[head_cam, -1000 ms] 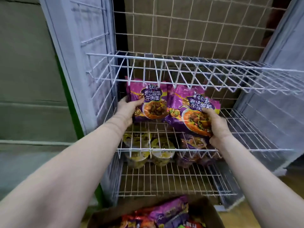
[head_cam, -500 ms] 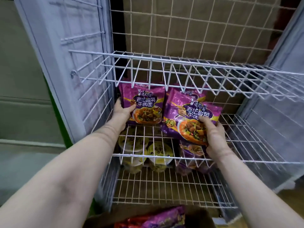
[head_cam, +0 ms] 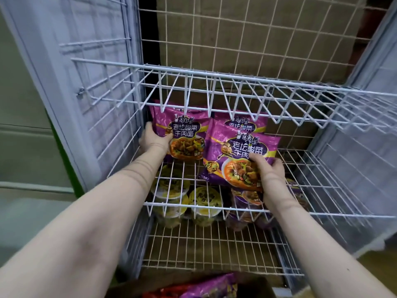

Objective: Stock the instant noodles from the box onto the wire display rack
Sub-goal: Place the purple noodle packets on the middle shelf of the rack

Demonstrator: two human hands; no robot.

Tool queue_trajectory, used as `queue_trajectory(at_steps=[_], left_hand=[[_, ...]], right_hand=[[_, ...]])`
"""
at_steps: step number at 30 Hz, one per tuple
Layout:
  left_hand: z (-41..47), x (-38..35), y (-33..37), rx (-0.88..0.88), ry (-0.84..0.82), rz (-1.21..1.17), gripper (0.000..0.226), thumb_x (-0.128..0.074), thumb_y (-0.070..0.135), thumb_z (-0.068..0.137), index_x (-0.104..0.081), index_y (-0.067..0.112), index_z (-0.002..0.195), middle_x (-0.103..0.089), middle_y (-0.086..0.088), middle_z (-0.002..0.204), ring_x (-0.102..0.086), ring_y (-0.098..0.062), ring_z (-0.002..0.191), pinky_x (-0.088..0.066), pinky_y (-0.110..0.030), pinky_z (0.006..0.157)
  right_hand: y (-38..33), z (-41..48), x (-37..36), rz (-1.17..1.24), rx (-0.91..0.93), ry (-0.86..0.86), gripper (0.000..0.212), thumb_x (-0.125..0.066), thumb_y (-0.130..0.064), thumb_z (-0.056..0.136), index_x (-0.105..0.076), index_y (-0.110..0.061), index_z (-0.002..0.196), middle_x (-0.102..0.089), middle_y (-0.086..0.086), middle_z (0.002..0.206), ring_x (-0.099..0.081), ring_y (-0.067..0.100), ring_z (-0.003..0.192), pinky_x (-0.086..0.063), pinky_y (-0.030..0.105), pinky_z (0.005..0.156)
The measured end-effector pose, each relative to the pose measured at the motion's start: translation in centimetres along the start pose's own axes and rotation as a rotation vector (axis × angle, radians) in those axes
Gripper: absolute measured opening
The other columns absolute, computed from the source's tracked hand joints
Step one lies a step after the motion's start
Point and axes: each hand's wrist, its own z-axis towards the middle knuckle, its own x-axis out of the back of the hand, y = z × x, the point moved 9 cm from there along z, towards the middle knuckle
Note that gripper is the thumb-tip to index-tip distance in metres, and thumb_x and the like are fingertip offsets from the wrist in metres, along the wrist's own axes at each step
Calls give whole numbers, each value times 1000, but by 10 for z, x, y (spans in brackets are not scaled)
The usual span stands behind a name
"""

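- While two purple packets stand on the middle shelf (head_cam: 335, 215) of the wire display rack (head_cam: 218, 46) at centre frame, the step in hand looks like seating and squaring them, not fetching more.
- The left hand (head_cam: 153, 140) has its fingers (head_cam: 148, 128) curled round the left edge of the left packet (head_cam: 185, 134), thumb on the printed face. That packet stands near upright beside the rack's left wall.
- The right hand (head_cam: 270, 172) grips the lower right of the front packet (head_cam: 234, 155), fingers clamped on its face. The thumb is hidden. This packet leans and overlaps a rear packet (head_cam: 245, 124).
- To do it well, I would tip the front packet upright, slide its base back until it lies flat against the rear one, and keep the labels facing out.
- Mind the upper shelf (head_cam: 214, 73): its hanging wires sit just above the packet tops and could snag them.
- Let go only once each base sits across the wires, or it may slump toward the cup noodles (head_cam: 205, 200) below.
- More packets wait in the box (head_cam: 133, 287) at the bottom of the frame.
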Motion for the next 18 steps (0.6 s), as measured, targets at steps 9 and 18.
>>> queue_trajectory(at_steps=[9,18], left_hand=[[-58,8,60,-491,158,307,53,-68,19,81,-43,14,127,-37,-7,138,-36,-25,128,-29,-35,107],[-113,-67,34,65,-668,-110,53,-69,33,82,-50,12,127,-56,-4,123,-50,-25,115,-43,-37,88]], right_hand=[[-1,0,-4,-37,10,-23,66,-73,-36,75,-42,-12,127,-60,11,116,-62,26,100,-49,43,96],[-5,-2,-5,-91,33,-30,100,-71,-58,51,-35,-12,132,-55,11,123,-56,29,111,-42,45,103]])
